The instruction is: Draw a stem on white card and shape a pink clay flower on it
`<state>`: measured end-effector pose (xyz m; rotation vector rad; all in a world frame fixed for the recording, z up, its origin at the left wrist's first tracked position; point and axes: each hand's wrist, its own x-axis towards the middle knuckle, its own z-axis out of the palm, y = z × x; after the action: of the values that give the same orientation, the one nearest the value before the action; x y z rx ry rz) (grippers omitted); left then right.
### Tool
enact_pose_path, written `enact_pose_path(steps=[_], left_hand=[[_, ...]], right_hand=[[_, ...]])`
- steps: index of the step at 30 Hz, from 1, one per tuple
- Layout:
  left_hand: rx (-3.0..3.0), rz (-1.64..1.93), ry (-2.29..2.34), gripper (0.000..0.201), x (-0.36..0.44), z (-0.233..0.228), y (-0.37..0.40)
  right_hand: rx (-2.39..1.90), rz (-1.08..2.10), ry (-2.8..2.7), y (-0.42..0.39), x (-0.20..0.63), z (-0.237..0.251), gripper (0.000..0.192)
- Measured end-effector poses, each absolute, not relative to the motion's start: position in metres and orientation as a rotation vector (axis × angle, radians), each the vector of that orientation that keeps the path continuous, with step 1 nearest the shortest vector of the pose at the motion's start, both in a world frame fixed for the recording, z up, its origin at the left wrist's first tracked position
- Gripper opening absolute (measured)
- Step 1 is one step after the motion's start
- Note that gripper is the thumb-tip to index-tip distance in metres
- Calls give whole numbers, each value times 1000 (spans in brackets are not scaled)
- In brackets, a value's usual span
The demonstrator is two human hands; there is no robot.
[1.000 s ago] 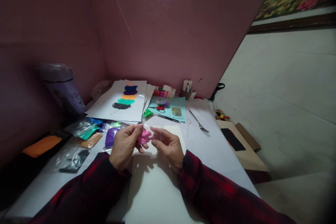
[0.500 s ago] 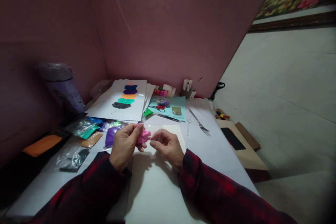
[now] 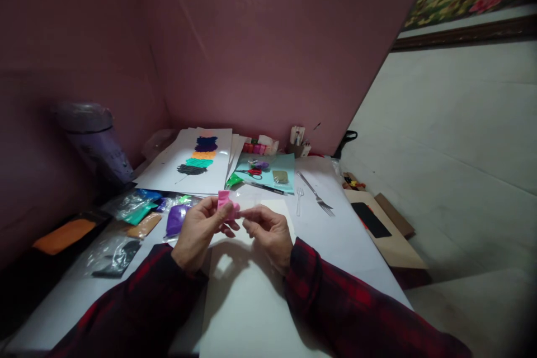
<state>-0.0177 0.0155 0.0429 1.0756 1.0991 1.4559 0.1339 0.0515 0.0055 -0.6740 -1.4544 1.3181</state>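
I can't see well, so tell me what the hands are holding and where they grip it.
A pink clay lump, pinched between left hand and right hand fingertips at its sides.

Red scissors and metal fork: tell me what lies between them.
In the head view, between the red scissors and metal fork: an olive packet on teal paper.

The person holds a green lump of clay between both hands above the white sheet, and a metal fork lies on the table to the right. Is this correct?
Not quite: the lump of clay is pink, not green, as the head view shows. The left hand and right hand do hold it between them above the white sheet, and the metal fork lies to the right.
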Motion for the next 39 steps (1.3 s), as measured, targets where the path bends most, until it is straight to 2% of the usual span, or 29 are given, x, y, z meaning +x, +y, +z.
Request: enact_pose_path(steps=[7, 15, 20, 28, 39], left_hand=[[991, 1367, 1134, 35, -17, 43, 16], [968, 1336, 1137, 34, -16, 44, 16], [954, 1359, 1133, 34, -16, 43, 16], [944, 1304, 1091, 35, -16, 41, 16], [975, 1303, 1050, 42, -14, 41, 15]], right_hand=[[-709, 1182, -1574, 50, 136, 11, 6], [-655, 1100, -1637, 49, 138, 15, 14], [-673, 1114, -1643, 49, 137, 15, 6], [-667, 1079, -1657, 50, 138, 11, 15], [-625, 1105, -1674, 52, 137, 13, 4]])
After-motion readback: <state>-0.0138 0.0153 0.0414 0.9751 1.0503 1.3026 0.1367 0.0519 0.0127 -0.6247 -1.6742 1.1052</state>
